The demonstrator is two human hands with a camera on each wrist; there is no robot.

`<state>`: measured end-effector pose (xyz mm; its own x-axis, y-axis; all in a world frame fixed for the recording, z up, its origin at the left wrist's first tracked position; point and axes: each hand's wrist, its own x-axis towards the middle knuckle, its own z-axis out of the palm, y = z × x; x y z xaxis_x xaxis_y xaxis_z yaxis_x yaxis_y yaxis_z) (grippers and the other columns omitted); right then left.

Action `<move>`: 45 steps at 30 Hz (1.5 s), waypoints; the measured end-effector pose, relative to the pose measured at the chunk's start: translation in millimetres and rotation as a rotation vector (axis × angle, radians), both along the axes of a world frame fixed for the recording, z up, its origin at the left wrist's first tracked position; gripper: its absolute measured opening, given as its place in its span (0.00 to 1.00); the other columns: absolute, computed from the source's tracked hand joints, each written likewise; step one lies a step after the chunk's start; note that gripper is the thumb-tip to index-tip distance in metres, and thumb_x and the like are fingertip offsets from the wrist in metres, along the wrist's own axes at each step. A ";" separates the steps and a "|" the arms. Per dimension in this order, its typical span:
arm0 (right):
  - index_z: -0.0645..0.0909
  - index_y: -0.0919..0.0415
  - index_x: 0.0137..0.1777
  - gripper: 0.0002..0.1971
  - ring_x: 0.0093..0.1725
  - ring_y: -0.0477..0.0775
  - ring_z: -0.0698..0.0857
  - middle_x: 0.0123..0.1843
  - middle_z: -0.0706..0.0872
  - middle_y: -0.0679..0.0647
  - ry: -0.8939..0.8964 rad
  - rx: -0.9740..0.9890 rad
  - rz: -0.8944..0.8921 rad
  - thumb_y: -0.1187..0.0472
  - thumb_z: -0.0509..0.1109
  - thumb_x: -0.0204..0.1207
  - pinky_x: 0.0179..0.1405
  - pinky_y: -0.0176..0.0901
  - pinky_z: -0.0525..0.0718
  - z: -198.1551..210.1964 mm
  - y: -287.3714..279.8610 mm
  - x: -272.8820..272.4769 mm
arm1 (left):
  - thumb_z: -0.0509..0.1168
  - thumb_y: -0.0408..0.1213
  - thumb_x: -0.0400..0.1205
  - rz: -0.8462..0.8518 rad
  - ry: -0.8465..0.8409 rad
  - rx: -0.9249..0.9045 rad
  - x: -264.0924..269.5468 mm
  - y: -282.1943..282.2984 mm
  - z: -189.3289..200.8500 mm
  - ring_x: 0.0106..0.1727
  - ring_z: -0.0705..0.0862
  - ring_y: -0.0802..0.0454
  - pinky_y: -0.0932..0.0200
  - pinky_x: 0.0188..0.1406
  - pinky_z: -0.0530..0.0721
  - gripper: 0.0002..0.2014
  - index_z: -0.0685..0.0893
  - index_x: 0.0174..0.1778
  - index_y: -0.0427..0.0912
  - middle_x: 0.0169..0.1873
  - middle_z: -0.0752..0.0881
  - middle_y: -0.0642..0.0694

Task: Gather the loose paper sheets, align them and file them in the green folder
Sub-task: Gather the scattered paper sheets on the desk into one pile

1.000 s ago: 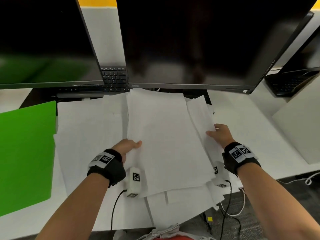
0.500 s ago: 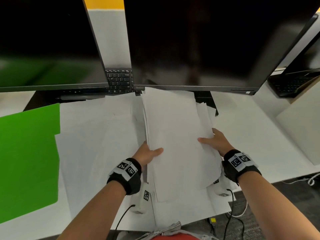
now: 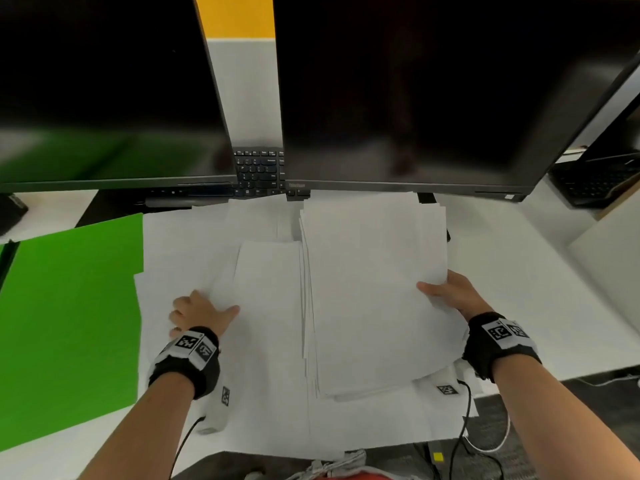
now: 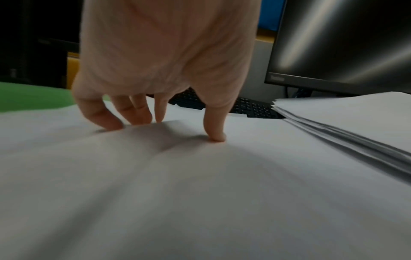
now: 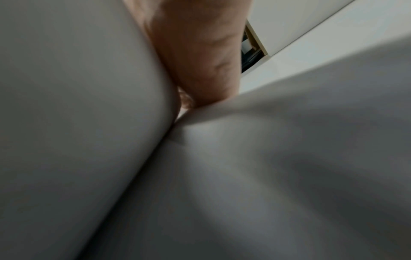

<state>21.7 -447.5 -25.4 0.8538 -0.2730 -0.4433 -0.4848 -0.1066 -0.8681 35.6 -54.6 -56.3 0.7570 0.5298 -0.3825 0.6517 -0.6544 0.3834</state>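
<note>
The green folder [image 3: 69,323] lies flat at the left of the desk, its edge also showing in the left wrist view [image 4: 29,96]. A roughly squared stack of white sheets [image 3: 374,289] sits in the middle right. My right hand [image 3: 446,296] grips its right edge, thumb on top and fingers underneath [image 5: 200,70]. Loose sheets [image 3: 194,254] spread out between the folder and the stack. My left hand [image 3: 201,313] rests on them, fingertips and thumb pressing down on a sheet [image 4: 164,132]. The stack's fanned left edge [image 4: 344,112] is to its right.
Two dark monitors [image 3: 104,88] [image 3: 415,88] stand close behind the papers, with a keyboard [image 3: 259,171] under them. A laptop [image 3: 595,181] and a white box [image 3: 609,258] are at the right. Cables [image 3: 485,441] hang off the desk's front edge.
My left hand has let go of the stack's left edge and moved left onto the loose sheets. The stack has shifted right and become squarer, with my right hand still holding it.
</note>
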 end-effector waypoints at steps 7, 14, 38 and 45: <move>0.79 0.68 0.65 0.19 0.51 0.58 0.82 0.57 0.83 0.59 0.017 -0.026 0.114 0.68 0.73 0.73 0.35 0.37 0.77 -1.6 32.8 16.1 | 0.69 0.41 0.77 -0.113 -0.062 -0.233 2.1 0.0 -3.4 0.66 0.78 0.34 0.48 0.64 0.77 0.27 0.73 0.67 0.29 0.65 0.79 0.31; 0.80 0.67 0.66 0.20 0.51 0.61 0.86 0.62 0.86 0.63 -0.042 -0.021 0.106 0.66 0.73 0.74 0.49 0.49 0.83 28.9 11.8 31.9 | 0.74 0.33 0.72 0.070 -0.304 -0.512 8.3 44.5 15.5 0.50 0.86 0.38 0.48 0.55 0.82 0.16 0.84 0.53 0.27 0.53 0.87 0.29; 0.75 0.68 0.70 0.24 0.64 0.61 0.82 0.65 0.82 0.60 -0.006 -0.090 0.279 0.64 0.72 0.75 0.65 0.54 0.80 -18.4 152.9 29.5 | 0.70 0.36 0.76 0.024 -0.212 -0.403 -3.1 40.5 3.9 0.68 0.75 0.36 0.55 0.63 0.74 0.22 0.78 0.65 0.33 0.67 0.76 0.32; 0.72 0.64 0.71 0.44 0.62 0.60 0.84 0.65 0.84 0.61 0.027 0.102 0.292 0.51 0.83 0.53 0.64 0.61 0.82 -35.0 176.2 29.6 | 0.67 0.35 0.78 0.117 -0.071 -0.237 -8.8 70.0 -0.2 0.73 0.64 0.33 0.46 0.72 0.68 0.33 0.60 0.76 0.34 0.75 0.58 0.32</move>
